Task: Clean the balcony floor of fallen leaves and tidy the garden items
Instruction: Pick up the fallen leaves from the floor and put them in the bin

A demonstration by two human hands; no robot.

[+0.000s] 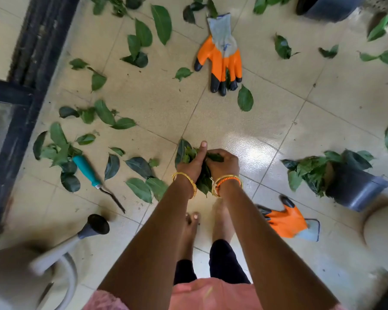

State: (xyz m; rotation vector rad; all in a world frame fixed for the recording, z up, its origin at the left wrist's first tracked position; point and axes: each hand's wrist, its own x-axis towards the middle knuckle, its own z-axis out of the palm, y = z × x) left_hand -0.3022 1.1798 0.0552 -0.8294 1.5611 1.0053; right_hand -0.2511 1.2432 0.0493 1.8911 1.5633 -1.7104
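Both forearms are reaching down over the tiled floor (267, 121): my left hand (189, 166) is curling round a bunch of leaves (185, 151) (thumb sticking up), and my right hand (222, 163) is pinching the same bunch; an orange glove (220, 61) is lying beyond.

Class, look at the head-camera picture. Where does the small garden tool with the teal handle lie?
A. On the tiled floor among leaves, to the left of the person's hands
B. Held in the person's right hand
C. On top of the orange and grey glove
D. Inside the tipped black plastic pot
A: the teal-handled garden tool lies flat on the beige tiled floor, left of the left hand and right hand, which hold a bunch of green leaves.
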